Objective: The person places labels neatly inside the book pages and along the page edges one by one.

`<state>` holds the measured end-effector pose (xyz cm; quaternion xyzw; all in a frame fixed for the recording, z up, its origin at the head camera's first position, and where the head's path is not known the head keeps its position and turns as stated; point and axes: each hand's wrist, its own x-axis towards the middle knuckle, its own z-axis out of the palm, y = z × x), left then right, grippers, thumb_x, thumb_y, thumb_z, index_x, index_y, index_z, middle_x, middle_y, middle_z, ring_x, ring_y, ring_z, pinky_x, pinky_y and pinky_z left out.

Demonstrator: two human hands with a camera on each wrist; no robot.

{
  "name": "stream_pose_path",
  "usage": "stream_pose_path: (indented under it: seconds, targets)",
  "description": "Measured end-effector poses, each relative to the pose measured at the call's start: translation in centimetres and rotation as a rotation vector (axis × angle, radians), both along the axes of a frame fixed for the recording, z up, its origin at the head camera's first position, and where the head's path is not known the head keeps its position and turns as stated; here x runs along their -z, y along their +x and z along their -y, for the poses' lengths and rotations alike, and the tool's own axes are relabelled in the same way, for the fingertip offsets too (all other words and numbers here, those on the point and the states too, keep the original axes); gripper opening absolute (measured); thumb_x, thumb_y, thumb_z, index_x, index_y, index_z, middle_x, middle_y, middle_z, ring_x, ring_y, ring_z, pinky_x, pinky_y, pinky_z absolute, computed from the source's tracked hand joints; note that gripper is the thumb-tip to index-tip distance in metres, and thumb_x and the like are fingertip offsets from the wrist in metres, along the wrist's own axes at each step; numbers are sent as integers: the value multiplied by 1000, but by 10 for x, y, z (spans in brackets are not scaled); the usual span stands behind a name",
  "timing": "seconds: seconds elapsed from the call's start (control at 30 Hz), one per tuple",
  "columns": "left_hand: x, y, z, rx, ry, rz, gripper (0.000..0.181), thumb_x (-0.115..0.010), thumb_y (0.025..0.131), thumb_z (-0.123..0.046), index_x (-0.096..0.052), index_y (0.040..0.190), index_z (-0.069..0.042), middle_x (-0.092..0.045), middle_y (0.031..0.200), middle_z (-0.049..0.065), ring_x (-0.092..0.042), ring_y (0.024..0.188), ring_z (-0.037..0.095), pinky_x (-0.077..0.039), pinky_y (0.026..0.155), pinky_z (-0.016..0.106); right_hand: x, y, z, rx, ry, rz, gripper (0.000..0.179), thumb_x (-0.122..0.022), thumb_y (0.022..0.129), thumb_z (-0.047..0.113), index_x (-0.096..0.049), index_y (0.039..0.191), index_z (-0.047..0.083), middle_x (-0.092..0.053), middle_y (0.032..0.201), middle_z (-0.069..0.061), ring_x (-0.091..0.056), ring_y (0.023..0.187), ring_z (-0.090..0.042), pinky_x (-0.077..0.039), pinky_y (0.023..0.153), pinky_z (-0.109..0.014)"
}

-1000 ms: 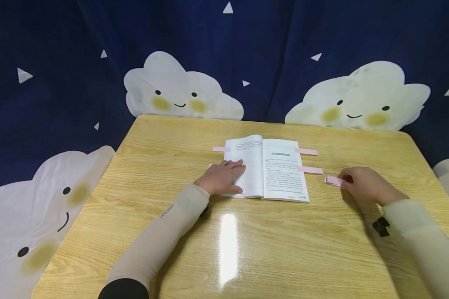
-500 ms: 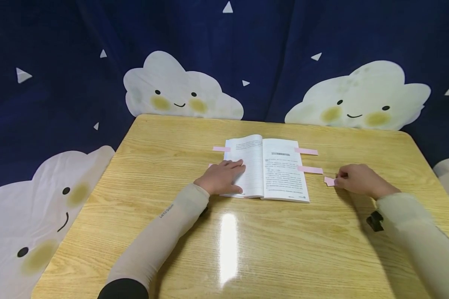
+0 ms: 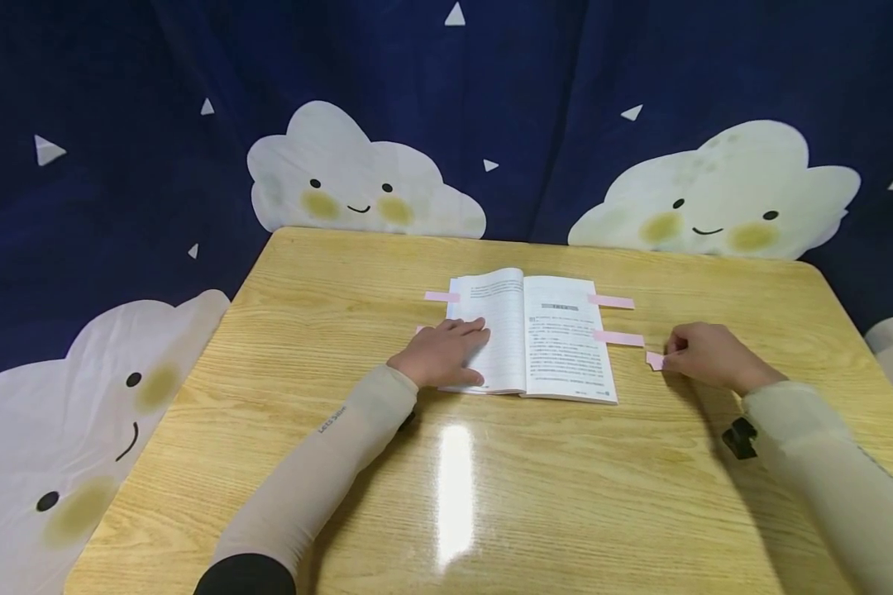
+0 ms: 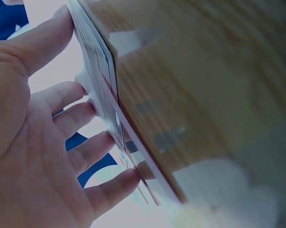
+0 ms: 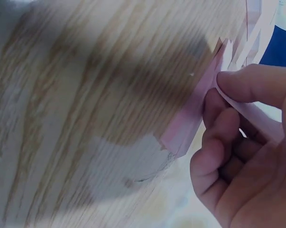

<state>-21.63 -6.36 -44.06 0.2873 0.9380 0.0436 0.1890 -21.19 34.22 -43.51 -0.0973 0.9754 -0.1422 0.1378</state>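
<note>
An open book [image 3: 565,364] lies on the wooden table, with pink sticky strips [image 3: 623,339] jutting from both its sides. My left hand [image 3: 441,354] rests on the left page with its fingers spread; in the left wrist view the fingertips [image 4: 125,179] lie along the page edge. Right of the book, my right hand [image 3: 707,355] is at a small pink pad of sticky notes [image 3: 655,361] on the table. The right wrist view shows thumb and forefinger pinching a pink sticky note [image 5: 259,116] at the pad [image 5: 185,121]. Whether the note is fully off the pad cannot be seen.
The wooden table [image 3: 327,297] reaches past the book on every side, with a bright reflection in front of it. Behind the table hangs a dark blue curtain [image 3: 536,99] with white clouds and triangles.
My right hand has moved a little left and away from me over the pink pad, hiding more of it. My left hand and the book have stayed in place.
</note>
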Motion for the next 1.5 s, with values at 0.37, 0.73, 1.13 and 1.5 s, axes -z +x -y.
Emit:
stream_pose_path:
  seconds: [0.37,0.73,1.13,1.5]
  targets:
    - [-3,1,-2,-7,-16,14,80,-60,94,-53,-24,159,-26,-14,169,-6,-21,155,26,-30,118,56,-5,0,0,8,-21,64,12,-65,87,15,-66,87,4,-63,80,-5,-51,71,-17,-39,64,-30]
    - [-3,1,-3,-15,-25,23,80,-60,94,-52,-23,160,-25,-14,169,-5,-20,155,27,-30,118,55,-13,-4,2,1,-28,158,14,-67,87,15,-65,86,1,-61,77,-4,-52,70,-16,-41,64,-29]
    - [-4,2,-4,-18,-25,28,80,-60,95,-52,-22,160,-26,-13,169,-6,-19,156,26,-29,119,54,-15,-4,2,24,-69,229,16,-59,92,13,-64,83,1,-61,68,-3,-51,59,-14,-41,59,-29]
    - [-4,1,-4,-11,-32,21,80,-60,94,-53,-23,160,-26,-13,169,-6,-20,155,26,-30,118,55,-18,-6,2,14,-41,226,16,-61,91,15,-65,82,2,-63,71,-3,-53,62,-15,-42,62,-29]
